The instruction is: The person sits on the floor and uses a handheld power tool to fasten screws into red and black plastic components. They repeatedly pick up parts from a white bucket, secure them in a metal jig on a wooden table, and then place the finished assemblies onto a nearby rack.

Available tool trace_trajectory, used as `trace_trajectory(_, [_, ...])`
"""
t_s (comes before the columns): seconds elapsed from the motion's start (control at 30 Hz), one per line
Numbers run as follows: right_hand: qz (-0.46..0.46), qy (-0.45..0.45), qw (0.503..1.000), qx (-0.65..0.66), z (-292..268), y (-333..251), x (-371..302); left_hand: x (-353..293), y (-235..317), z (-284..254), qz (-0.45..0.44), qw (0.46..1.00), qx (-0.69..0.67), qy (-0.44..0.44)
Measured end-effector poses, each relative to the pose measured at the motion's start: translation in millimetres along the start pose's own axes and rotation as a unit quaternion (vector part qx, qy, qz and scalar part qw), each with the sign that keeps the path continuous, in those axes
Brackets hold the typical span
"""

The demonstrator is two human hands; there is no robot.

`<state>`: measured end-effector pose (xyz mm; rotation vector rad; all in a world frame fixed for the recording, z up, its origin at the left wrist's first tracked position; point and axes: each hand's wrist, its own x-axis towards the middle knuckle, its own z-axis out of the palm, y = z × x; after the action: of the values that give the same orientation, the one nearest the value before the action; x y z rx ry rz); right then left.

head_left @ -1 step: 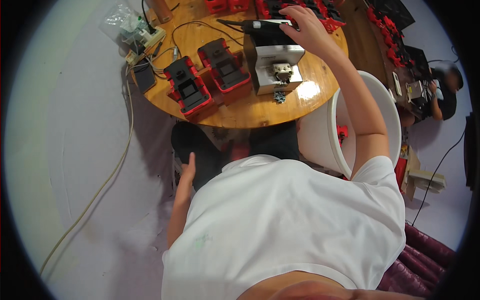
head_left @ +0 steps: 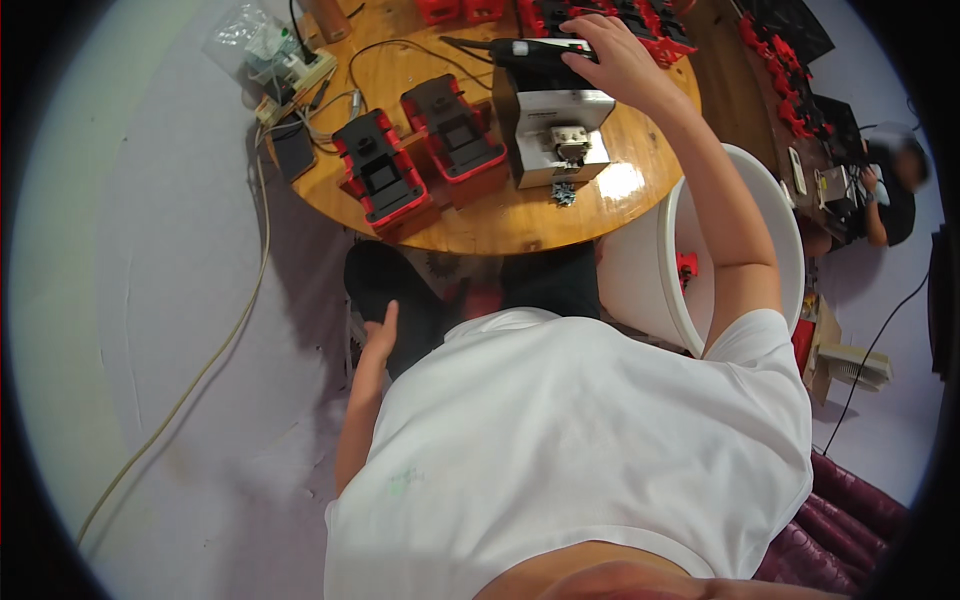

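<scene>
My right hand [head_left: 615,58] reaches over a black-and-silver boxy device [head_left: 560,105], with thumb and fingers apart. A black cylindrical tool with a cable [head_left: 535,62] lies across the device's top. My thumb is at the tool's near side and my fingers arch past its right end; I cannot tell how firmly they touch. A small metal mechanism [head_left: 570,145] sits on the device's front, with a small pile of screws [head_left: 563,193] below it. Low by my dark-clad left leg, my left hand [head_left: 380,332] is empty, its thumb raised and its other fingers partly hidden.
Two red-and-black housings [head_left: 382,168] [head_left: 455,130] stand on the round wooden table [head_left: 480,232]. A power strip with cables [head_left: 292,85] is at its left. A white bucket [head_left: 668,270] stands at right. More red parts [head_left: 775,75] and another person [head_left: 890,185] are farther right.
The whole view shifts very slightly. Both hands and the things on the table keep their places relative to each other.
</scene>
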<state>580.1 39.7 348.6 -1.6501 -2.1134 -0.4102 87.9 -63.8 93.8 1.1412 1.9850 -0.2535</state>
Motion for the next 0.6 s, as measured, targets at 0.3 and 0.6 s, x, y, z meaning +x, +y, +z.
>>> trace_trajectory(0.3, [-0.011,-0.156,0.988,-0.001,18.6,5.7,6.4,-86.0,88.8,-108.1,0.441,0.8,-0.358,0.194])
trace_trajectory(0.6, [0.144,0.105,0.895,0.409,-81.3,-41.0,2.5,-87.3,124.4,-134.1,0.457,0.725,-0.487,0.169])
